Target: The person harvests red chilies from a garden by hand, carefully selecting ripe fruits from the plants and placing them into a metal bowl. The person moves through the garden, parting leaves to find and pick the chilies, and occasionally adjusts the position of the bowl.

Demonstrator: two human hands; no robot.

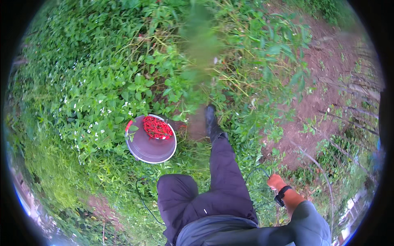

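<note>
My right hand [276, 182] hangs out to the right of my thigh, its fingers curled and partly hidden. Loops of thin black cable [257, 170] run up to it, but whether the fingers grip them is unclear. A dark band with a small device [280, 196] circles that wrist. My left hand is out of view. To the left of my outstretched leg, a pail [147, 153] with a pale rim leans among the weeds. Thin red chili peppers [157, 127] lie heaped inside against its far side. A leafy sprig overlaps its left rim.
Dense green plants [101, 80], some with small white flowers, spread ahead and left. My dark boot [211, 118] stands beside bare soil [197, 126]. A dirt strip [335, 73] runs along the right, with dry branches [354, 123] at its edge. A blurred leaf [200, 40] hangs close overhead.
</note>
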